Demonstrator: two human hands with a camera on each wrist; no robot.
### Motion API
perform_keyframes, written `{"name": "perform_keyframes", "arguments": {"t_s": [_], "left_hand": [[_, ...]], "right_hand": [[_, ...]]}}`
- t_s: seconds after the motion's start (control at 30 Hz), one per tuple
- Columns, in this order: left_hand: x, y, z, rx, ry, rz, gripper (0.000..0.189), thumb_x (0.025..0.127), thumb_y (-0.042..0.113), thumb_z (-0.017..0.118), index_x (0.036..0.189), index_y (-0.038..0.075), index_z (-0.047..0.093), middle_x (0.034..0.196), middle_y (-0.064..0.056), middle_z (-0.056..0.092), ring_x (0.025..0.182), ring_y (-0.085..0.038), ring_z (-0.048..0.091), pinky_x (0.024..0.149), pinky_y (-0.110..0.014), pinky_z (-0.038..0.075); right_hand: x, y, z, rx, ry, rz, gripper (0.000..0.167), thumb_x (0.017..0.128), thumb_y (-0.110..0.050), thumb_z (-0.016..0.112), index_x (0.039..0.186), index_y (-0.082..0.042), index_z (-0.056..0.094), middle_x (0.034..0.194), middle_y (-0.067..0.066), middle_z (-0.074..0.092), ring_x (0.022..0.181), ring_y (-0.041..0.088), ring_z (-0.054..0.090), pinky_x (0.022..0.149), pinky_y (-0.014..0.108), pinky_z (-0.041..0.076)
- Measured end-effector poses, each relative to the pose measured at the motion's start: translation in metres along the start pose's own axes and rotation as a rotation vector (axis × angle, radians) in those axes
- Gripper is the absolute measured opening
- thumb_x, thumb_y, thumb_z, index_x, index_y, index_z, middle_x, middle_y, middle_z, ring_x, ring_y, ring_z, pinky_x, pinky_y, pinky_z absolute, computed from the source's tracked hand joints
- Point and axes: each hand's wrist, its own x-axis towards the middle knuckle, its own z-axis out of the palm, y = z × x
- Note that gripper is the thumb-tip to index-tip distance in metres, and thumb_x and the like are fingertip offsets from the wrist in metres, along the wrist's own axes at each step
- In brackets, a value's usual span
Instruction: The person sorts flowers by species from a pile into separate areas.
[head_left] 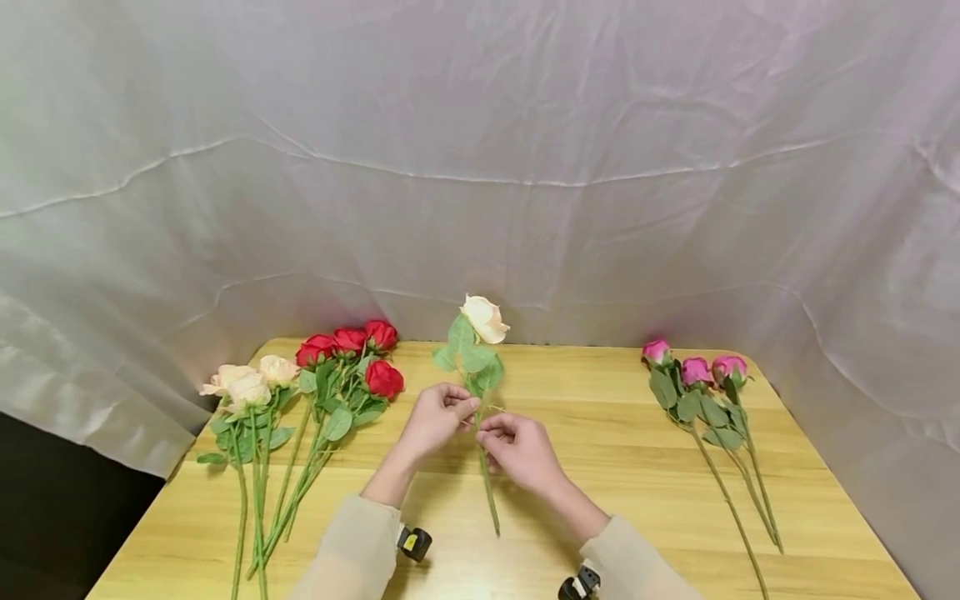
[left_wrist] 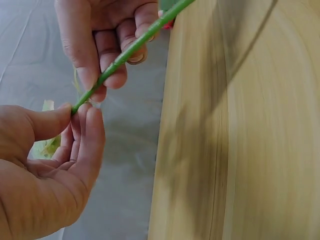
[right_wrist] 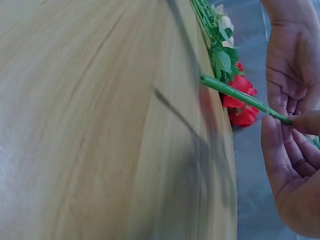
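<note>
A cream rose (head_left: 485, 319) with green leaves is held up over the middle of the table, its bare stem (head_left: 489, 492) slanting down toward the near side. My left hand (head_left: 437, 419) pinches the stem just under the leaves, between thumb and fingertips. Slightly lower, my right hand (head_left: 522, 454) has its thumb and fingers on the same stem. The left wrist view shows both hands' fingertips (left_wrist: 92, 112) close together on the green stem (left_wrist: 132, 50). In the right wrist view the cut stem end (right_wrist: 204, 79) sticks out past the right hand (right_wrist: 300, 185).
On the left of the wooden table (head_left: 600, 517) lie several cream roses (head_left: 247, 389) beside several red roses (head_left: 384, 379). Three magenta flowers (head_left: 696, 372) lie on the right, stems toward the near edge. A pale curtain (head_left: 525, 225) hangs behind the far edge.
</note>
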Motion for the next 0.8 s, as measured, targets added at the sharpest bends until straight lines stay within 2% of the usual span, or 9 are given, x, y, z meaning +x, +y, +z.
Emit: {"name": "perform_keyframes", "arguments": {"t_s": [0.13, 0.27, 0.37, 0.47, 0.63, 0.8], "left_hand": [[-0.002, 0.0, 0.001, 0.036, -0.007, 0.034, 0.02, 0.101, 0.013, 0.067, 0.109, -0.005, 0.063, 0.093, -0.018, 0.067, 0.084, -0.032, 0.068, 0.077, -0.049, 0.06], [-0.004, 0.002, 0.0, 0.058, 0.009, 0.067, 0.022, 0.102, 0.017, 0.066, 0.112, -0.002, 0.062, 0.096, -0.014, 0.066, 0.083, -0.024, 0.067, 0.075, -0.046, 0.059], [-0.006, 0.003, -0.003, 0.107, 0.063, 0.094, 0.02, 0.101, 0.017, 0.067, 0.111, 0.0, 0.063, 0.098, -0.011, 0.067, 0.081, -0.019, 0.066, 0.073, -0.039, 0.058], [-0.01, 0.005, -0.009, 0.2, 0.13, 0.116, 0.016, 0.1, 0.017, 0.067, 0.109, 0.004, 0.064, 0.099, -0.008, 0.068, 0.082, -0.018, 0.065, 0.073, -0.034, 0.055], [-0.015, 0.001, -0.025, 0.372, 0.226, 0.161, 0.014, 0.099, 0.018, 0.068, 0.109, 0.008, 0.066, 0.097, -0.005, 0.068, 0.086, -0.017, 0.064, 0.077, -0.037, 0.055], [-0.021, -0.009, -0.047, 0.463, 0.304, 0.167, 0.014, 0.098, 0.016, 0.067, 0.108, 0.006, 0.066, 0.097, -0.006, 0.066, 0.085, -0.019, 0.065, 0.076, -0.037, 0.053]], "right_hand": [[-0.002, -0.003, -0.004, -0.006, 0.012, 0.003, 0.016, 0.097, -0.003, 0.067, 0.108, 0.007, 0.071, 0.088, 0.014, 0.07, 0.063, 0.017, 0.066, 0.058, 0.036, 0.062], [-0.003, -0.007, -0.01, -0.014, 0.042, -0.001, 0.015, 0.096, -0.003, 0.068, 0.107, 0.007, 0.071, 0.086, 0.011, 0.07, 0.062, 0.018, 0.066, 0.058, 0.039, 0.062], [-0.005, -0.008, -0.018, -0.013, 0.079, -0.005, 0.015, 0.095, -0.002, 0.069, 0.106, 0.007, 0.072, 0.085, 0.011, 0.07, 0.062, 0.018, 0.067, 0.057, 0.04, 0.062], [-0.007, -0.008, -0.026, -0.013, 0.114, 0.0, 0.012, 0.093, -0.001, 0.07, 0.104, 0.005, 0.073, 0.085, 0.011, 0.07, 0.063, 0.02, 0.067, 0.056, 0.037, 0.062], [-0.012, -0.003, -0.042, -0.04, 0.159, 0.014, 0.012, 0.093, 0.0, 0.071, 0.104, 0.004, 0.073, 0.084, 0.01, 0.069, 0.064, 0.021, 0.067, 0.054, 0.033, 0.061], [-0.019, 0.005, -0.058, -0.076, 0.187, 0.035, 0.015, 0.093, -0.002, 0.072, 0.106, 0.005, 0.073, 0.085, 0.009, 0.069, 0.064, 0.019, 0.067, 0.054, 0.032, 0.06]]}}
